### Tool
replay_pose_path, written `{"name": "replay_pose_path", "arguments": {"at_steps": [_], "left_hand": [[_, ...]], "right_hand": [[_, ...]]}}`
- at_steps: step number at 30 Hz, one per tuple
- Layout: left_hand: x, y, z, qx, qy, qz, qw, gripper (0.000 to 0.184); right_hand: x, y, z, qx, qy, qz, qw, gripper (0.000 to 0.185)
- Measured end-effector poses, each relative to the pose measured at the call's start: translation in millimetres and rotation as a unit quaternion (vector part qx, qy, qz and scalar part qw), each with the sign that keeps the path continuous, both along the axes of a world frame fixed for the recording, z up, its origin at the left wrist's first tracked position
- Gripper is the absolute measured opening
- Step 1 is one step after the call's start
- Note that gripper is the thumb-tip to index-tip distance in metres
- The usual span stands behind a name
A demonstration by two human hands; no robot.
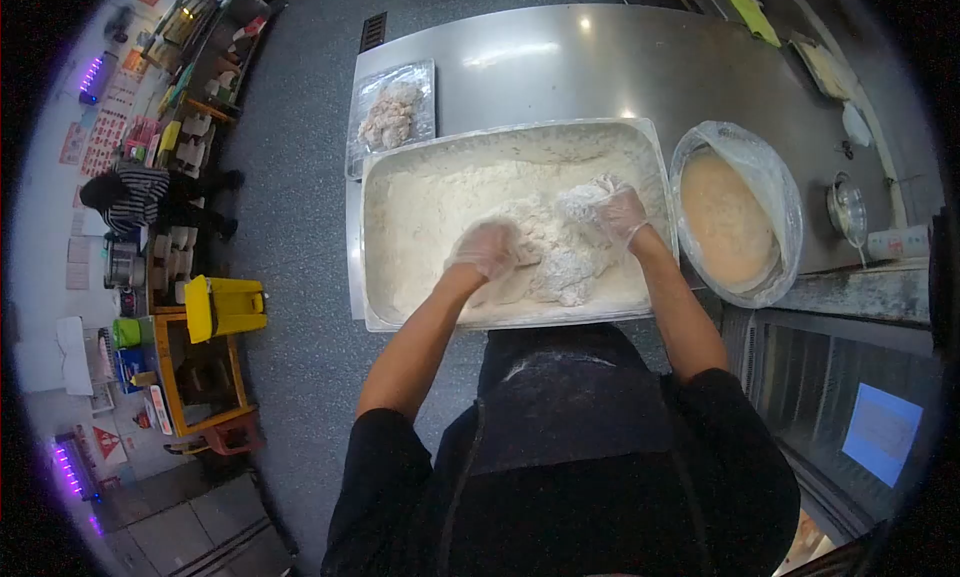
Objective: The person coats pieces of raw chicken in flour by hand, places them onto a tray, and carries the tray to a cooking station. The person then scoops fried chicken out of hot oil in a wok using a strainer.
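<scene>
My left hand (490,249), in a clear plastic glove, is down in the white flour of a large metal tray (512,129). Its fingertips are buried or blurred. Beside it lie lumpy, flour-coated pieces (565,275), which look like raw meat, though the coating hides their exact kind. At the tray's right side, my gloved right hand (624,215) has its fingers closed at another flour-coated piece (583,199). Flour (410,217) covers the tray bottom, thickest at the left and middle.
A smaller wrapped tray (425,102) behind on the left carries coated pieces (390,115). On the right stands a plastic-lined tub (790,212) of pale orange liquid (725,222). A metal strainer or cup (848,212) lies farther right. Across the floor are a person (140,197) and a yellow bin (225,307).
</scene>
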State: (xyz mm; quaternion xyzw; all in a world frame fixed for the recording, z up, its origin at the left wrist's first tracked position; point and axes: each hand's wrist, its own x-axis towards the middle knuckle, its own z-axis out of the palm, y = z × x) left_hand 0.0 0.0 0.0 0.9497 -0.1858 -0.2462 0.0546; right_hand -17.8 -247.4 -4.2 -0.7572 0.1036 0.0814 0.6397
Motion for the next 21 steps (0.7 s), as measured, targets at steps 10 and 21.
{"name": "replay_pose_path", "arguments": {"at_steps": [10, 21], "left_hand": [[33, 46, 58, -0.241, 0.023, 0.138, 0.96, 0.016], [27, 34, 85, -0.205, 0.086, 0.219, 0.95, 0.019]], "right_hand": [[-14, 9, 21, -0.165, -0.185, 0.114, 0.962, 0.052], [-14, 59, -59, -0.358, -0.143, 0.184, 0.904, 0.06]]}}
